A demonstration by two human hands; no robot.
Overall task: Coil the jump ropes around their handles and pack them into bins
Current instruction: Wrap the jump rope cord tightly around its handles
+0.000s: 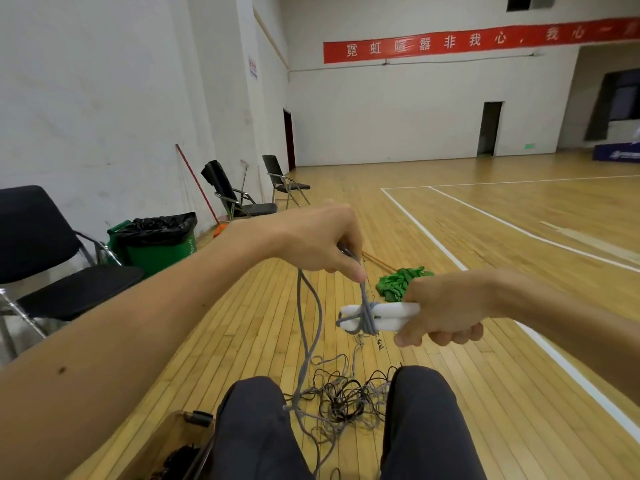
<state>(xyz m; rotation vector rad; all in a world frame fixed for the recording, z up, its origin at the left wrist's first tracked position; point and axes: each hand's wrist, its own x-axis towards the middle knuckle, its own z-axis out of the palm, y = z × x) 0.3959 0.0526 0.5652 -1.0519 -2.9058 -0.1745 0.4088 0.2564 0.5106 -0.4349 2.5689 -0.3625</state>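
I read this as mid-coil: at frame centre my right hand (446,310) grips the paired white handles (391,317), while my left hand (318,240), just above and left of them, pinches the grey rope (363,295) taut over the few turns wound on. Most of the rope hangs down to the tangle (346,400) at bottom centre. The next move, I judge, calls for more wraps under steady tension — well before the bin (162,434) at lower left comes into it.
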